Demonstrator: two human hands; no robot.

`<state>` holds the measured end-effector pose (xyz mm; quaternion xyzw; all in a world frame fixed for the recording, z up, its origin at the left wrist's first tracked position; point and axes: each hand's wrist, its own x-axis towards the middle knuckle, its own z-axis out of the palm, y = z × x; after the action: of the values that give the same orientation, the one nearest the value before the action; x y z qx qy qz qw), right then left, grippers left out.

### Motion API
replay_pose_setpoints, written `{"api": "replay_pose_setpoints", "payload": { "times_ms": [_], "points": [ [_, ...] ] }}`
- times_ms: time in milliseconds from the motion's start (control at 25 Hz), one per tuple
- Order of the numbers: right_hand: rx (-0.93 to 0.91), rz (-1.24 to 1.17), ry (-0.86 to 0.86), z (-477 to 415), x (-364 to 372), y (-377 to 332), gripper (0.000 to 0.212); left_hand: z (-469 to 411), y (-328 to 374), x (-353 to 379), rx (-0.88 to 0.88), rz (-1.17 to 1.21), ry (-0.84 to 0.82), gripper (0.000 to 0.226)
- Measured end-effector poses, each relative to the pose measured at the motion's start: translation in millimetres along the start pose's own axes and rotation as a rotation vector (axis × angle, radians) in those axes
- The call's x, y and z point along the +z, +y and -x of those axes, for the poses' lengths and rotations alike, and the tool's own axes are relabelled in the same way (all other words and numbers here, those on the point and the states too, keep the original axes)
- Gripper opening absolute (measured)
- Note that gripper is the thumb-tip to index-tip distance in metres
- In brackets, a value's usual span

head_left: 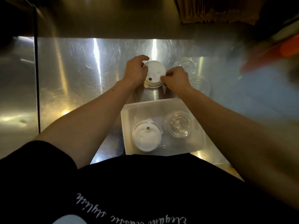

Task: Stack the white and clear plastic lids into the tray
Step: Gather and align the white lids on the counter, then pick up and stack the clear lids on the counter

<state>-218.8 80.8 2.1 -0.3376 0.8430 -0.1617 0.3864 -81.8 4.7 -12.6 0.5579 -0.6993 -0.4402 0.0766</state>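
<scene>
While the job looks partly done, nearest the person at about 6 o'clock sits the tray (127, 126), a translucent box on the steel tabletop (72, 75). Inside it, at its 8 o'clock corner, stands a white stack in the tray (146, 137), and just beside that, toward 2 o'clock, a clear stack in the tray (178, 126); the two piles look close together but whether they touch I cannot tell. So both kinds of lid have already begun to go in.

Beyond the tray's far rim, toward 12 o'clock, a loose pile of white lids (153, 72) rests on the tabletop, its lower lids fanned out slightly at the near edge. The left hand (134, 71) cups the pile at its 9 o'clock side, fingers curled against the rim, and the right hand (176, 76) pinches the rim at 3 o'clock; both grips are clenched on this pile, which seems to be being squared up or gathered for lifting.

Farther out, at about 2 o'clock from the white pile, loose clear lids (186, 63) lie on the tabletop, well apart from the tray. By my reckoning these and the held white pile are what remains to be stacked.
</scene>
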Motion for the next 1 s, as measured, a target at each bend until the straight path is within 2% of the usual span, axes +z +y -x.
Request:
{"api": "replay_pose_setpoints", "payload": {
  "times_ms": [160, 360, 560, 840, 1000],
  "points": [
    [0.002, -0.206, -0.040, 17, -12, 1, 0.047, 5, 10, -9, 0.014, -0.027, 0.037, 0.037],
    [-0.127, -0.254, 0.050, 31, -40, 16, 0.038, 26, 33, -4, 0.085, 0.025, 0.100, 0.032],
    [-0.096, -0.313, 0.085, 38, -72, 48, 0.035, 55, 61, 15, 0.116, 0.063, 0.075, 0.032],
    [-0.043, -0.296, 0.119, 34, -97, 82, 0.036, 72, 86, 56, -0.087, 0.121, -0.110, 0.032],
    [-0.024, -0.245, 0.124, 26, -102, 95, 0.037, 63, 96, 69, -0.138, 0.092, -0.207, 0.019]
  ]
}}
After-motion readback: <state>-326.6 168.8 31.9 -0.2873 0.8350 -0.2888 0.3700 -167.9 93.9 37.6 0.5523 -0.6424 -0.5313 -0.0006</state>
